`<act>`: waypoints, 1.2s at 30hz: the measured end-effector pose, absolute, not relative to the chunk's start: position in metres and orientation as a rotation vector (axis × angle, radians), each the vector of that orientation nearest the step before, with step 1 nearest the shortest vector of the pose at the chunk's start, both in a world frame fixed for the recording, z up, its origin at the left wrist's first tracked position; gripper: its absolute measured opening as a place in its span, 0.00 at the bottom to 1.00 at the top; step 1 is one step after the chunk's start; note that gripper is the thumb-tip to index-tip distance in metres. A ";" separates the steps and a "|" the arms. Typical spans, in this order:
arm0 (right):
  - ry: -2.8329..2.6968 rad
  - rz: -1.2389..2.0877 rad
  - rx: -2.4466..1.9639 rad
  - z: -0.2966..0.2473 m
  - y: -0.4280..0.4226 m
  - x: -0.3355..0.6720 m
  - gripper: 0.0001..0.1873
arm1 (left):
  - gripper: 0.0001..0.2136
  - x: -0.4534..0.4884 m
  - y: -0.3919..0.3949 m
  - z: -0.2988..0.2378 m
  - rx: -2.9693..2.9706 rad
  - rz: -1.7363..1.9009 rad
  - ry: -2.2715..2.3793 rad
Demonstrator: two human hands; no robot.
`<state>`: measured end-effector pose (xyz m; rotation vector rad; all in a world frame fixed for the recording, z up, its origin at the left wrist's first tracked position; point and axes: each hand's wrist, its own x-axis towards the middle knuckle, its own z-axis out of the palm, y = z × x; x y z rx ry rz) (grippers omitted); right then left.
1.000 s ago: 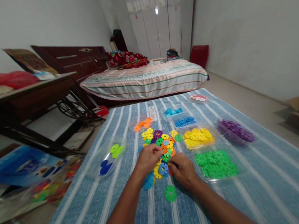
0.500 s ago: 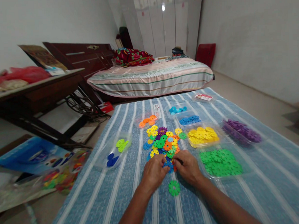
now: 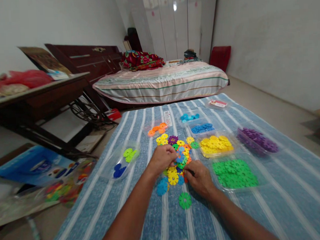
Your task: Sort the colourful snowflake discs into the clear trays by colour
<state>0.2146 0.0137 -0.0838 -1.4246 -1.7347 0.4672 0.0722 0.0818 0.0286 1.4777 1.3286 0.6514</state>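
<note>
Clear trays ring the mixed pile of discs (image 3: 180, 147) you are working on: green tray (image 3: 235, 173) just right of your right hand (image 3: 201, 178), yellow tray (image 3: 215, 146) and purple tray (image 3: 257, 140) beyond it, blue tray (image 3: 202, 128), cyan tray (image 3: 189, 117) and orange tray (image 3: 156, 128) at the far side, and a tray with lime and dark blue pieces (image 3: 122, 160) to the left. Nothing stands between your hands and the pile. A lone green disc (image 3: 185, 200) lies near you, apart from the rest. Your left hand (image 3: 161, 159) rests on the pile with fingers curled down onto the discs. Your right hand's fingers are drawn together at the pile's near edge, and what either hand pinches, if anything, is hidden. All this lies on a striped blue cloth (image 3: 285, 185) on the floor, with a bed (image 3: 161, 82) behind, a white wardrobe (image 3: 177, 23) at the back wall and a dark desk (image 3: 37, 100) to the left. Half a second ago your left hand sat beside the right at the near edge; it has since gone up onto the pile's middle, uncovering a yellow disc (image 3: 173, 177) and a blue disc (image 3: 162, 188) — the right hand has barely shifted.
</note>
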 end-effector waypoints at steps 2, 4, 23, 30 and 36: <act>-1.739 0.478 -1.419 -0.085 0.014 0.215 0.10 | 0.11 0.093 0.093 0.044 1.403 0.814 1.238; -1.738 0.484 -1.422 -0.086 0.013 0.216 0.10 | 0.14 0.107 0.102 0.056 1.362 0.943 1.162; -1.745 0.481 -1.428 -0.085 0.009 0.219 0.11 | 0.13 -0.001 0.006 -0.007 2.072 0.171 1.648; -1.725 0.454 -1.418 -0.084 0.008 0.219 0.11 | 0.08 -0.001 0.005 -0.017 1.988 0.241 1.679; -1.716 0.487 -1.419 -0.084 0.008 0.218 0.10 | 0.05 -0.005 0.005 -0.020 1.767 0.448 1.624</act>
